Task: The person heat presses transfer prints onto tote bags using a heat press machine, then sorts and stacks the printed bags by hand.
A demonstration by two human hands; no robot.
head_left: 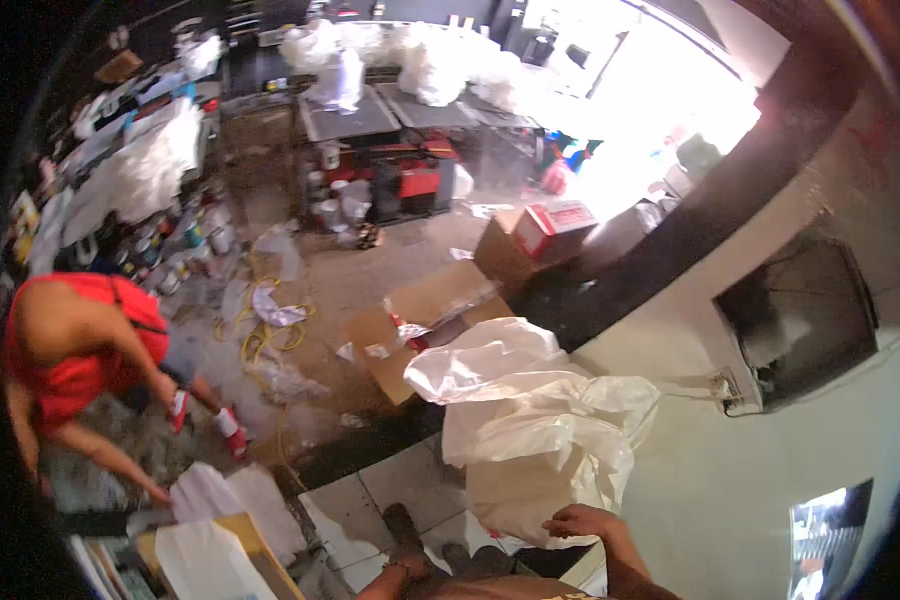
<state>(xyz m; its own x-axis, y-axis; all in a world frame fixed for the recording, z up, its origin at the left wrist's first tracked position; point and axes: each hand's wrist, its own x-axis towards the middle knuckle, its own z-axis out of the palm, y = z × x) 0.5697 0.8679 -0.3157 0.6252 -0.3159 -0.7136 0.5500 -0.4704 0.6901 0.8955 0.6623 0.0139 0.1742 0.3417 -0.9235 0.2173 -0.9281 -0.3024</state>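
A large, crumpled white plastic bag point(545, 440) stands on the tiled floor in front of me, beside the wall. My right hand point(577, 522) is at its lower right edge, fingers loosely extended and pointing left, with no grip on it visible. Low in the view, near my legs, is my left hand point(415, 562), with a band at the wrist. Its fingers are hard to separate from the dark leg and shoe behind, and nothing clearly shows in it.
At left a person in a red top point(80, 340) bends toward white sheeting point(235, 505). An open cardboard box point(440, 300) and a red-and-white box point(555, 228) lie beyond the bag. Yellow cord point(260, 350) litters the floor. Tables point(350, 115) carry white bundles.
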